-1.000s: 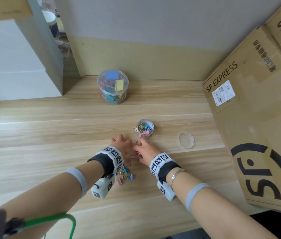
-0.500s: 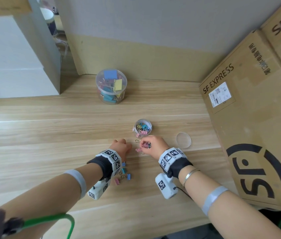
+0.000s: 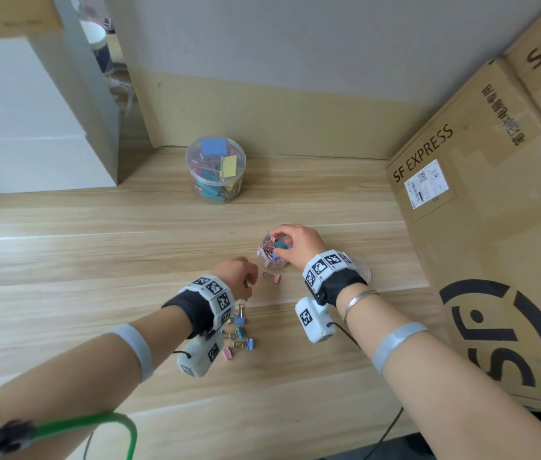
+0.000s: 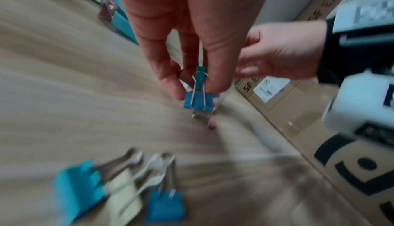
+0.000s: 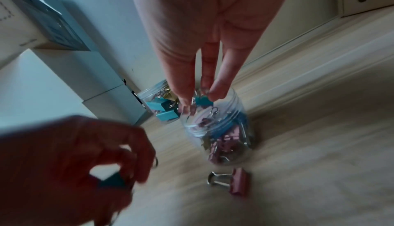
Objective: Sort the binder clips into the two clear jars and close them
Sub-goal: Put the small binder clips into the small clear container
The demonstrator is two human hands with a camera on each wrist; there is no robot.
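SF Express cardboard box [image 3: 481,207] right, white box [image 3: 23,127] left, wooden table [image 3: 63,260]

Near the back edge of the pale wood-grain table [image 3: 63,247], the large clear jar [image 3: 216,171] shows blue, yellow and teal binder clips. The small clear jar [image 3: 270,254] at the middle holds mostly pink and blue ones, with one pink clip [image 3: 272,277] on the table just beside it. At the right edge the brown cardboard box [image 3: 494,227] carries black lettering and a white label; both wrist bands [image 3: 325,265] are white with black square patterns.

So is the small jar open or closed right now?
Open. The small jar has no lid on its mouth, and the right hand holds a teal clip over the opening.
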